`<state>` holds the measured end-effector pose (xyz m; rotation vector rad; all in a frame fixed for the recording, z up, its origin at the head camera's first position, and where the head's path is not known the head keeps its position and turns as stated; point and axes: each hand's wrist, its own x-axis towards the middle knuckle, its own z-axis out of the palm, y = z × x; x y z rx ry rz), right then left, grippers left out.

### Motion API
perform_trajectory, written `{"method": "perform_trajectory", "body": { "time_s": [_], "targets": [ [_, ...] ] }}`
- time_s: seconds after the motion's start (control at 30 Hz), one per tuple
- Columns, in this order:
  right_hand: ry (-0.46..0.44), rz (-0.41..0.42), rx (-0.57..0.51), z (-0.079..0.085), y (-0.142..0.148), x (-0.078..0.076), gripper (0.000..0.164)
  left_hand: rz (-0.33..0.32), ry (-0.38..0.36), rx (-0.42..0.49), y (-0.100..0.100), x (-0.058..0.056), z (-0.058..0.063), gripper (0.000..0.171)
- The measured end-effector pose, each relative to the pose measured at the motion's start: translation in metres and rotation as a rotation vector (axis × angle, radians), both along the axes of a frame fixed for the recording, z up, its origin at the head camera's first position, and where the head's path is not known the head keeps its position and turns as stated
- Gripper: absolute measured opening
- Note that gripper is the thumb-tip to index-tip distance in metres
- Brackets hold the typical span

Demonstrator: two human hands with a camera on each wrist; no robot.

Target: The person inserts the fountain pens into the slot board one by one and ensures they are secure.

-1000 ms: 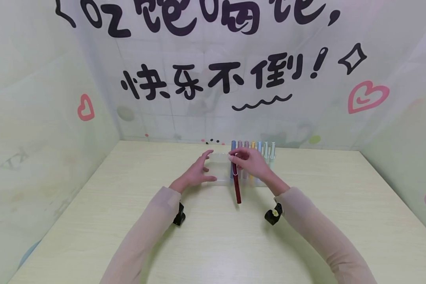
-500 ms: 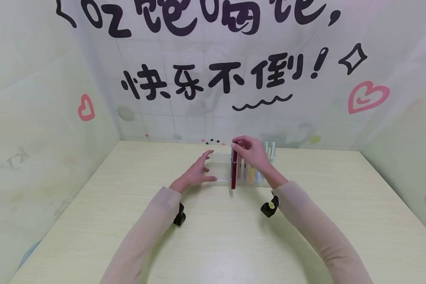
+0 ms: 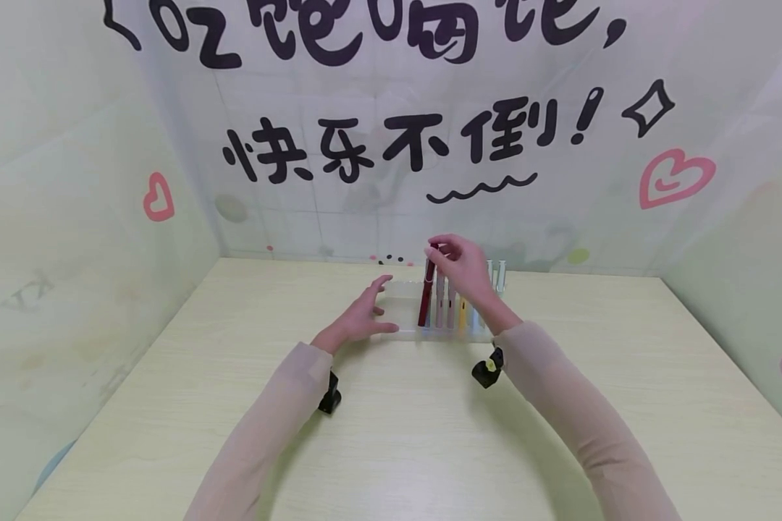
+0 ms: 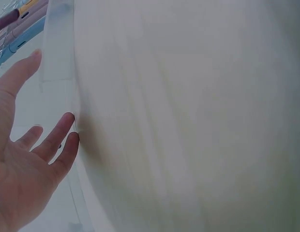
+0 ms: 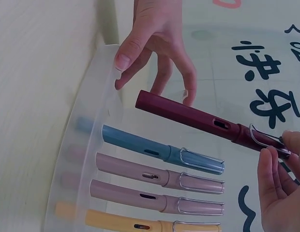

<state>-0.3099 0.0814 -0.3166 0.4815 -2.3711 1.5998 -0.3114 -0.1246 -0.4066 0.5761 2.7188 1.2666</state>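
Observation:
Between the thumb and fingertips of my right hand (image 3: 464, 268), a dark red fountain pen (image 5: 181, 116) is pinched at its clip end. The pen tilts in front of the clear pen rack (image 3: 405, 291); its barrel end overlaps the left part of the row. My left hand (image 3: 360, 318) holds the rack's left end, thumb at the front rail and fingers reaching toward the back. Beside the red pen in the right wrist view, a blue pen (image 5: 135, 141) stands in the rack, then two mauve pens (image 5: 130, 166) and a yellow pen (image 5: 123, 221).
Pale pens (image 3: 501, 275) stand at the rack's right end, partly behind my right hand. The rack is near the back of a light wooden table (image 3: 391, 434). Behind it rises a fabric backdrop (image 3: 365, 224) with black lettering; side panels enclose the table.
My right hand has raised the red pen and moved it away from me, so its lower end now overlaps the rack instead of hanging before it. The left hand stays in place.

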Motion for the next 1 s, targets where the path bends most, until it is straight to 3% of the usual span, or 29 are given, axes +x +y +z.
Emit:
{"method": "perform_trajectory", "body": {
  "time_s": [0.23, 0.67, 1.0],
  "targets": [
    [0.023, -0.047, 0.075, -0.005, -0.007, -0.003, 0.029, -0.002, -0.002, 0.005, 0.0, 0.0, 0.0, 0.093],
    [0.077, -0.052, 0.139, -0.019, -0.014, -0.009, 0.026, -0.013, 0.01, 0.019, -0.001, 0.0, 0.0, 0.094],
    [0.107, -0.066, 0.163, -0.02, -0.016, -0.011, 0.026, -0.014, 0.007, 0.01, -0.001, -0.001, 0.0, 0.094]
  ]
}}
